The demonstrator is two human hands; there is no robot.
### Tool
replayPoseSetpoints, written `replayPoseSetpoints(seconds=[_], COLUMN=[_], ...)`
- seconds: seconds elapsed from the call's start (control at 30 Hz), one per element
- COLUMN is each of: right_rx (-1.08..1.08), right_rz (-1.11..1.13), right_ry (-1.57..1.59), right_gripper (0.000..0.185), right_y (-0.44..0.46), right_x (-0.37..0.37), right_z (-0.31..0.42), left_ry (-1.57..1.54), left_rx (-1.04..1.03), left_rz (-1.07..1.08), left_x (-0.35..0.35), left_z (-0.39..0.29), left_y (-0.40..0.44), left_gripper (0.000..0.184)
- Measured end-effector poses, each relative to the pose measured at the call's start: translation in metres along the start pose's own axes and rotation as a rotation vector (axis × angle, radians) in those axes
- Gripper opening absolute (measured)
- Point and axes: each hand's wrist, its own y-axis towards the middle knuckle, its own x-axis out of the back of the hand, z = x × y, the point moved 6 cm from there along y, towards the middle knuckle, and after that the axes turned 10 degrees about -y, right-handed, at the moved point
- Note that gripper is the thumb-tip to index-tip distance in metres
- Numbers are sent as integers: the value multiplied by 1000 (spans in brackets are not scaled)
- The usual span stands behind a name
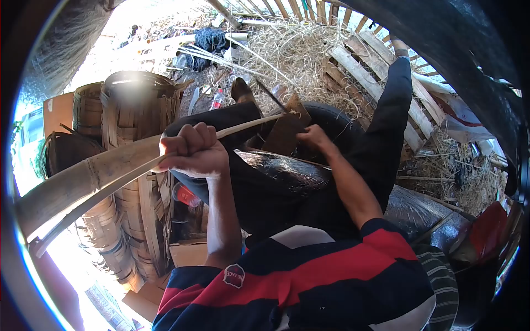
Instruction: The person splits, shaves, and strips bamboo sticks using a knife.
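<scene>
A long pale bamboo strip (247, 127) runs from the lower left up to a brown board (283, 129) between the legs. My left hand (193, 150) is closed round this strip, beside a thick bamboo pole (91, 174). The strip's far end lies by the top of the board, where a dark thin blade (270, 95) slants up to the left. At the board's right edge my right hand (314, 138) is closed, its fingers curled; what it grips is too hidden to make out. Behind the board is a black tyre (337, 118).
Woven bamboo baskets (130, 110) stand at the left, with a red-labelled plastic cup (186, 195) near my left forearm. Wooden slats (381, 83) and heaped shavings (287, 55) lie ahead and to the right. Dark netting (210, 44) and a bottle (217, 99) are on the ground.
</scene>
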Motion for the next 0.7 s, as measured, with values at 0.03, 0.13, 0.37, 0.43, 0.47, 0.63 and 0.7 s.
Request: replayPoseSetpoints(seconds=[0.03, 0.13, 0.37, 0.43, 0.47, 0.63, 0.7], right_rx=[-162, -174, 402, 485, 458, 103, -223], right_rz=[54, -18, -38, 14, 17, -114, 14], right_ry=[9, -183, 59, 121, 167, -6, -42], right_gripper=[40, 44, 37, 35, 35, 38, 40], right_y=[-6, -11, -67, -69, -67, 3, -2], right_x=[7, 26, 26, 24, 24, -7, 9], right_z=[-13, 0, 159, 171, 170, 19, -26], left_ry=[-3, -56, -71, -78, -72, -19, -64], left_rx=[2, 2, -17, -17, -21, -8, 6], left_rz=[8, -1, -8, -22, -20, 2, 53], left_x=[-3, -10, -7, -8, -8, -1, -6], left_z=[2, 10, 16, 15, 15, 10, 11], left_y=[2, 8, 11, 12, 14, 13, 13], left_gripper=[59, 57, 58, 57, 57, 56, 55])
